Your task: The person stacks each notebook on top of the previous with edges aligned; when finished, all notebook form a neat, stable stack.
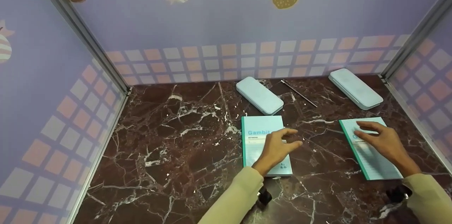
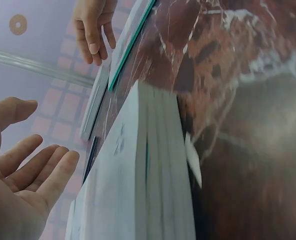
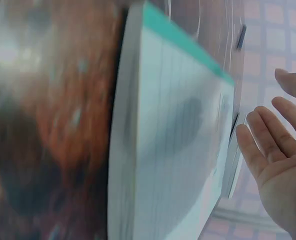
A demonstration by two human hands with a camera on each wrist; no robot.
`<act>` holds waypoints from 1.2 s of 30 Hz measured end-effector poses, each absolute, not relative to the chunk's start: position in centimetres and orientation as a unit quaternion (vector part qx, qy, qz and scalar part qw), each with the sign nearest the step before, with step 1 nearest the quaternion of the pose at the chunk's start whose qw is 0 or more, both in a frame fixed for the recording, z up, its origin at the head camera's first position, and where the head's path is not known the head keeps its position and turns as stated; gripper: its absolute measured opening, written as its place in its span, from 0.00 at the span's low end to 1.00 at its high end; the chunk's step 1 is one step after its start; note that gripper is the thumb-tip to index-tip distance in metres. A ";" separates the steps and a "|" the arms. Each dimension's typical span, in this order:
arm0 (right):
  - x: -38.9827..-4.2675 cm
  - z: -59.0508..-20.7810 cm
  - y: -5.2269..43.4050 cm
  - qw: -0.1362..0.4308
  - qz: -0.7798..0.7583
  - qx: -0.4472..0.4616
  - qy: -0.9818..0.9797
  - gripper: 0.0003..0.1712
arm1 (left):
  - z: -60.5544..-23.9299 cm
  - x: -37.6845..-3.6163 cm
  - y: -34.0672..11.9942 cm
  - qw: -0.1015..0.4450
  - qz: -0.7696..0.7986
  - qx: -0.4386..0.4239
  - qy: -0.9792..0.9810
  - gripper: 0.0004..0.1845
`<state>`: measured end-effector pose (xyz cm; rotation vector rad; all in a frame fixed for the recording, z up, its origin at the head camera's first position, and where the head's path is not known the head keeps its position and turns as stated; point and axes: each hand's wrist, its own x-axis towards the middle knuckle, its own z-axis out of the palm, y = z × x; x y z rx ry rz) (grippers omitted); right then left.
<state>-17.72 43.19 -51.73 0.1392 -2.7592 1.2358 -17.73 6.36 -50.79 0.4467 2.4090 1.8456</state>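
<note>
Two thick notebooks with pale covers and green spines lie on the dark marbled table. Over the left notebook (image 1: 256,122), marked "Gambit", hovers my left hand (image 1: 276,146), thumb and fingers apart and nothing between them. My right hand (image 1: 385,143) is above the right notebook (image 1: 379,167) and hides part of its printed title. In the left wrist view, the left hand (image 2: 23,175) is beside the notebook's page block (image 2: 160,165). The right wrist view has the right hand (image 3: 283,155) with loosely bent fingers, away from the notebook cover (image 3: 183,120).
Behind the left notebook sits a pale, rounded case (image 1: 259,95). A similar case (image 1: 356,89) stands at the back right, near the side panel. Between them a thin dark stick (image 1: 299,93) lies slantwise. Patterned purple panels (image 1: 226,16) enclose the table (image 1: 169,153).
</note>
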 end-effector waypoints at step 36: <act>-16.0 -53.9 50.4 0.024 0.329 -0.113 -0.937 0.44 | -53.3 -17.1 16.8 0.075 0.671 0.073 0.734 0.17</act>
